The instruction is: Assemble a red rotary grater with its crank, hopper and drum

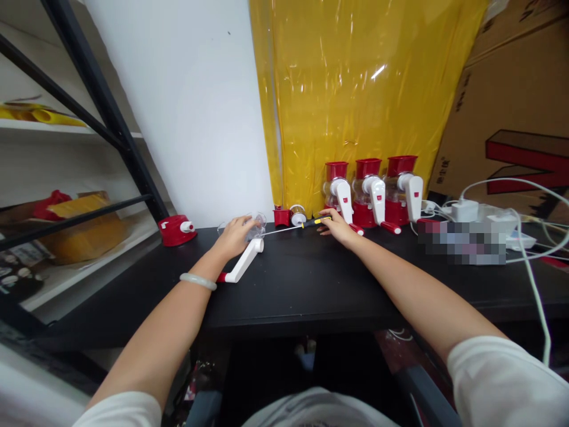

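Note:
My left hand (235, 236) rests on a clear plastic drum piece (256, 226) with a white crank handle (243, 264) ending in a red knob, lying on the black table (302, 284). Its fingers curl over the clear part. My right hand (336, 226) grips the yellow-and-black handle of a screwdriver (311, 223) whose thin shaft points left toward the clear piece. Between the hands stand a small red part (281, 216) and a round white-and-clear part (297, 214).
Three assembled red-and-white hand-crank grinders (372, 193) stand in a row against a yellow plastic sheet (355, 89). A red base (176, 229) sits at the table's left. White charger and cables (498, 219) lie at right, cardboard boxes behind, metal shelving on the left.

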{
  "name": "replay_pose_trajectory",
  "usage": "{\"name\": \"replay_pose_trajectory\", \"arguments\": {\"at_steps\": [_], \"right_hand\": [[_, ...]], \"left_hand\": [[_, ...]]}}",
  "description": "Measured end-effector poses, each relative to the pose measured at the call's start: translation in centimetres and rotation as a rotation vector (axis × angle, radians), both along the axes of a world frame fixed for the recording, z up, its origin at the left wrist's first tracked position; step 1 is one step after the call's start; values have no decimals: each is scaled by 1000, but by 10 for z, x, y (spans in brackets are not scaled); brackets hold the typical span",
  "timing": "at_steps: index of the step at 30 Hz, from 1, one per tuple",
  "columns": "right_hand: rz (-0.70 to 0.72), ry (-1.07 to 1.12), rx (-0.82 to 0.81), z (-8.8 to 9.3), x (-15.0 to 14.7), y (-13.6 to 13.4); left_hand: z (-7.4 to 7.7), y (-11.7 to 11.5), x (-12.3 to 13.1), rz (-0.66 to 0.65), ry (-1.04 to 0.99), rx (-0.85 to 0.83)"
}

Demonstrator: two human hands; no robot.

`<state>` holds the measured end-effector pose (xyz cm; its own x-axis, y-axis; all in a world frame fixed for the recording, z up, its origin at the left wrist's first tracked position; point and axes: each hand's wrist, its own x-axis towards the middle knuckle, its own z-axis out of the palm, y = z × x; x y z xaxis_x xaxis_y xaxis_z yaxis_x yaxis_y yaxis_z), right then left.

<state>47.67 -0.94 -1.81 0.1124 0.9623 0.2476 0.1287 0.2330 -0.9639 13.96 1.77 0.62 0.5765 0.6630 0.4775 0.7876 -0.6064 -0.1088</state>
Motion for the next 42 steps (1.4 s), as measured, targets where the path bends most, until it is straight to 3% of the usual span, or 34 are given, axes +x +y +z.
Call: {"name": "replay_pose_trajectory", "arguments": {"at_steps": [6,13,24,29,33,39,42], "right_hand": [[52,-88,53,-7,4,4],[-31,-38,-59,-6,0,3],[-18,-138,37,-12,4,6],[-62,-36,-49,-10,0,7],[-39,-27,-9,-10,1,6],[-30,-166,28,-10,3,3],[-48,-56,-31,-6,0,1]], "left_hand": [[0,0,0,6,12,3],[1,0,0,17,21,-4],[1,1,0,-13,-29,-19],[0,1,-1,-3,-7,-15],[1,0,0,-2,0,-13],[1,0,0,-2,3,-3],[0,1,-1,-2,8,-2]]}}
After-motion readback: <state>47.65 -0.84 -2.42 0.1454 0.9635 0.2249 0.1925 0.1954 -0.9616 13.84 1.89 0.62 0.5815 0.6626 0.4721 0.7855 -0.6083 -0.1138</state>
